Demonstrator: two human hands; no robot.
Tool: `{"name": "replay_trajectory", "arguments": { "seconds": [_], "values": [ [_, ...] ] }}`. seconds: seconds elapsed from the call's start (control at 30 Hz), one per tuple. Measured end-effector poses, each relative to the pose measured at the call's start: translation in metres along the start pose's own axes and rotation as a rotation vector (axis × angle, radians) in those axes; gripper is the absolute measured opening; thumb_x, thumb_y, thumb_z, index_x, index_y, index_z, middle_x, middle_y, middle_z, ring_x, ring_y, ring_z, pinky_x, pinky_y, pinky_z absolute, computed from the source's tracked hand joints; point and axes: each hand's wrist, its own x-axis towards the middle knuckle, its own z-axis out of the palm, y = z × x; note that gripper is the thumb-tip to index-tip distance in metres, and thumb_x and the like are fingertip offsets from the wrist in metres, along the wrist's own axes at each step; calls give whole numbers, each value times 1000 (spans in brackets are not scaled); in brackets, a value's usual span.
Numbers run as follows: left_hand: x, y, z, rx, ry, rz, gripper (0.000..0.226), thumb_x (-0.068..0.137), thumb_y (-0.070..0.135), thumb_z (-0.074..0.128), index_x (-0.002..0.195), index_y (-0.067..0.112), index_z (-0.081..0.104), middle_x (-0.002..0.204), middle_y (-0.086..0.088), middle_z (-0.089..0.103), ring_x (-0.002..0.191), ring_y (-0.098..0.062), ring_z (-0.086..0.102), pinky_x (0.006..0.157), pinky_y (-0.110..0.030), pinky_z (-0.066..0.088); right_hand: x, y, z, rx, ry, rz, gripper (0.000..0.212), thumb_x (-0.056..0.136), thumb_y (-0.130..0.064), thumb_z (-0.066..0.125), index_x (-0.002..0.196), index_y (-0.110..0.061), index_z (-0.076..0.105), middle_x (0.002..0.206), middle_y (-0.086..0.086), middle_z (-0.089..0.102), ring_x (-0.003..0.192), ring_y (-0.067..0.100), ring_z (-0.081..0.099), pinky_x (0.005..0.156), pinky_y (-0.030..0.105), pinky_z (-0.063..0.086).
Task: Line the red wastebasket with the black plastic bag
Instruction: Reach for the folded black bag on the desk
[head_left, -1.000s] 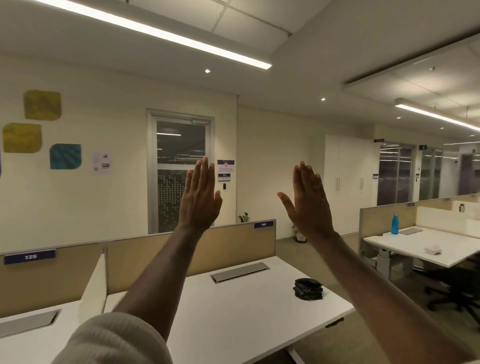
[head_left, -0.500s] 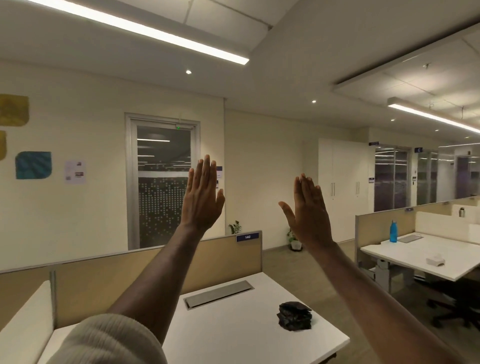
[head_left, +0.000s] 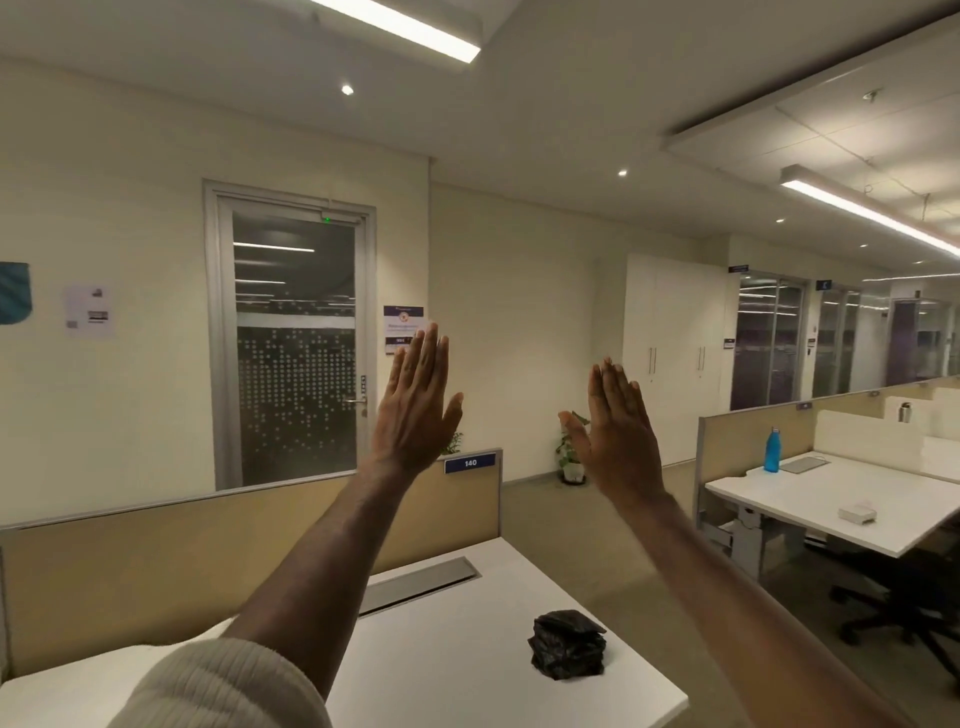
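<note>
A folded black plastic bag (head_left: 568, 644) lies on the white desk (head_left: 457, 675) near its right edge. Both my arms are stretched out and raised in front of me. My left hand (head_left: 418, 402) is held up flat, back towards me, fingers straight, holding nothing. My right hand (head_left: 618, 431) is raised the same way a little to the right, also holding nothing. Both hands are well above and beyond the bag, touching nothing. No red wastebasket is in view.
A beige partition (head_left: 234, 540) marked 140 backs the desk. A second white desk (head_left: 831, 499) stands at the right with a blue bottle (head_left: 772, 450) and a small white box (head_left: 857, 513). A black office chair (head_left: 904, 597) stands by it. Carpeted aisle runs between the desks.
The view has swung to the right and tilted, so the desk and bag sit lower and more central. Both hands stay raised and flat; the right one has dropped slightly.
</note>
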Motion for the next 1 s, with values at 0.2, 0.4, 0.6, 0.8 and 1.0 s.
{"name": "replay_trajectory", "arguments": {
  "seconds": [0.2,0.4,0.6,0.8,1.0],
  "values": [
    [19,-29,76,-61,13,2,74,99,44,30,156,7,2,165,-17,2,154,-28,3,124,-47,14,30,10,49,-53,-35,5,77,101,-51,39,156,-2,21,165,17,19,154,27,17,125,41,16],
    [32,-52,160,-139,-11,9,75,99,47,29,156,7,0,166,-15,-2,154,-27,0,125,-44,11,43,22,108,-118,-61,14,73,102,-49,38,157,-3,20,166,15,18,155,25,14,127,37,8],
    [10,-44,246,-229,-117,21,80,96,48,32,156,9,-3,166,-13,-3,154,-26,-1,124,-47,13,19,36,171,-135,-150,58,75,101,-51,38,157,-4,20,166,14,18,155,25,13,127,40,11],
    [-37,-22,320,-298,-247,51,78,97,48,31,156,6,1,166,-15,1,154,-27,0,124,-49,12,-23,60,238,-135,-235,106,75,100,-48,42,156,-1,25,163,15,27,153,26,22,126,41,13],
    [-103,-7,403,-332,-408,65,76,98,48,30,156,5,5,166,-16,3,154,-28,1,124,-50,11,-79,93,322,-99,-367,149,67,101,-43,44,153,-1,34,160,16,35,150,27,29,125,43,17]
  ]
}}
